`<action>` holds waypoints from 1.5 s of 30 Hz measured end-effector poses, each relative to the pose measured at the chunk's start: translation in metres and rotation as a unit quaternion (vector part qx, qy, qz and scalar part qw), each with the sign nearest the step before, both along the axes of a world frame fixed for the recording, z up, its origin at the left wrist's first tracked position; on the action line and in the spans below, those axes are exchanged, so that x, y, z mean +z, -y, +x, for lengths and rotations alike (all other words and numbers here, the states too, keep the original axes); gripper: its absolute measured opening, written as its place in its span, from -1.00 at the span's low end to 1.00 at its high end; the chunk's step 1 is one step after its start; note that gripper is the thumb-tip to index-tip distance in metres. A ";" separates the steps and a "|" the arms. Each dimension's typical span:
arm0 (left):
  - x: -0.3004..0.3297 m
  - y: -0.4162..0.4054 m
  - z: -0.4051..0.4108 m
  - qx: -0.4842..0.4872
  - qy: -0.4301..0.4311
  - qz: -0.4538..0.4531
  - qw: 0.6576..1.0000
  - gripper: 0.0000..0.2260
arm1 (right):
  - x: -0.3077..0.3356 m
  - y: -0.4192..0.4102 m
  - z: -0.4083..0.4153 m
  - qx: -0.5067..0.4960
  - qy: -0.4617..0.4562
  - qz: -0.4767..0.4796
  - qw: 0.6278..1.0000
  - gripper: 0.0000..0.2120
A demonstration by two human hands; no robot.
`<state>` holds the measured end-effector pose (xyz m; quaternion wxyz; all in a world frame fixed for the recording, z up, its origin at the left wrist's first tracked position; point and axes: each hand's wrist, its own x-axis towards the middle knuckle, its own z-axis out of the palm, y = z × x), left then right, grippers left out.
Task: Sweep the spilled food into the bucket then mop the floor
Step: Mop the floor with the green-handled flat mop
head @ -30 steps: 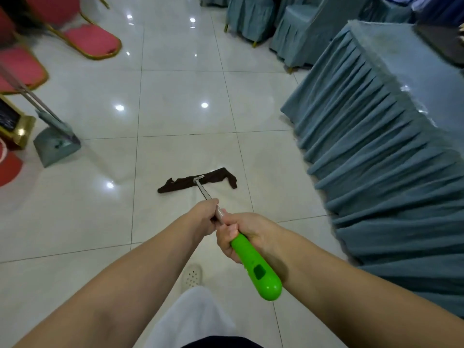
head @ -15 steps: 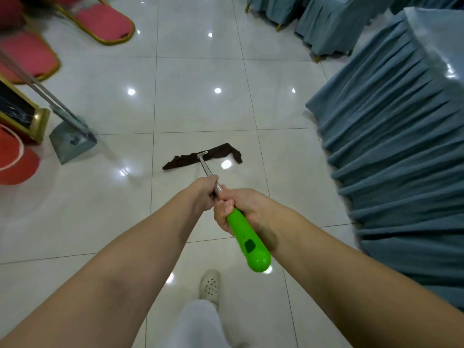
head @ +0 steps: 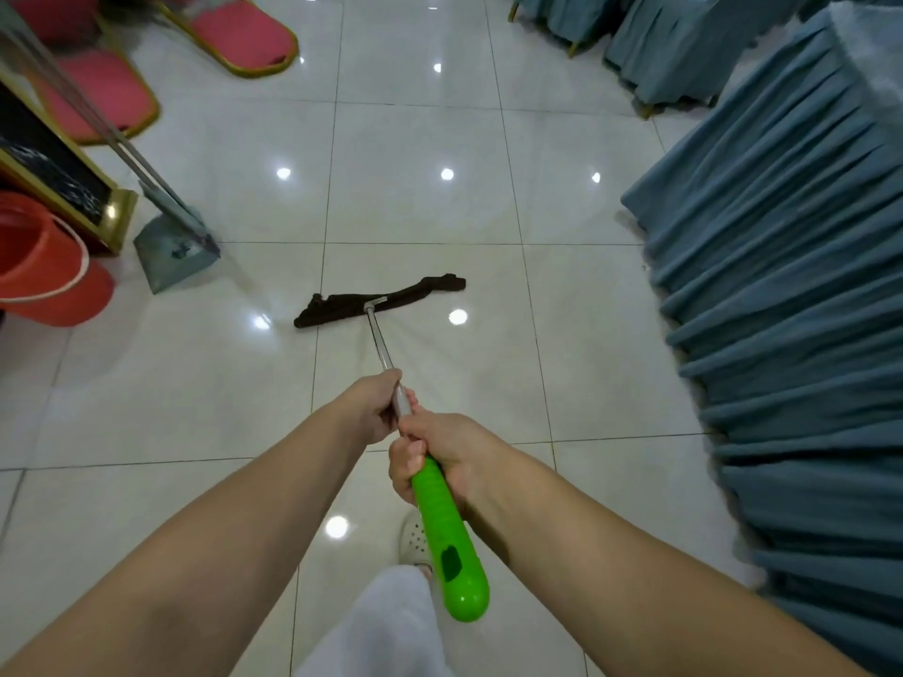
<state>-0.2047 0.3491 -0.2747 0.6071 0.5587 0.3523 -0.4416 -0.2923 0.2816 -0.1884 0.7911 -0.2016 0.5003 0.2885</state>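
Observation:
Both hands hold a mop. My left hand (head: 375,405) grips its metal shaft (head: 381,342); just behind, my right hand (head: 437,452) grips the top of the green handle (head: 452,544). The dark brown mop cloth (head: 376,302) lies flat on the glossy white tile floor (head: 440,202) ahead of me. A red bucket (head: 41,266) stands at the left edge. Beside it a grey dustpan (head: 173,251) rests on the floor with long metal handles (head: 83,105) leaning up and to the left. I see no spilled food on the tiles.
A table skirted in pleated teal cloth (head: 791,310) fills the right side. Teal-covered chairs (head: 655,46) stand at the back right, red-cushioned gold-framed chairs (head: 234,31) at the back left. A gold-edged dark stand (head: 53,173) sits by the bucket. My white shoe (head: 414,537) is below the handle.
The mop head has slid forward and to the left across the tiles, toward the dustpan. The view has shifted left, bringing the red bucket further into view. Both hands keep their grip.

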 end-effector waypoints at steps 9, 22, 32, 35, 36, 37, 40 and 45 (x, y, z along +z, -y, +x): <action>0.006 -0.036 -0.120 0.032 -0.008 -0.025 0.999 -0.81 | 0.031 -0.031 -0.115 0.001 -0.018 0.023 1.000 -0.80; 0.043 -0.072 -0.281 0.035 -0.030 -0.051 0.998 -0.73 | 0.087 -0.056 -0.266 0.029 -0.041 0.032 0.998 -0.78; 0.055 -0.092 -0.314 0.052 -0.049 -0.070 0.995 -0.75 | 0.104 -0.073 -0.292 0.044 -0.037 0.051 0.997 -0.85; 0.054 -0.093 -0.307 0.048 -0.039 -0.074 0.995 -0.73 | 0.101 -0.074 -0.286 0.052 -0.029 0.043 0.997 -0.89; 0.053 -0.092 -0.304 0.050 -0.038 -0.073 0.995 -0.73 | 0.099 -0.073 -0.283 0.058 -0.028 0.039 0.997 -0.90; 0.051 -0.092 -0.301 0.052 -0.038 -0.071 0.995 -0.73 | 0.095 -0.072 -0.281 0.066 -0.029 0.034 0.997 -0.86; 0.043 -0.093 -0.289 0.057 -0.047 -0.073 0.995 -0.77 | 0.084 -0.075 -0.272 0.078 -0.033 0.028 0.996 -0.78; 0.029 -0.100 -0.252 0.064 -0.050 -0.066 0.994 -0.78 | 0.063 -0.086 -0.240 0.060 -0.034 0.018 0.997 -0.78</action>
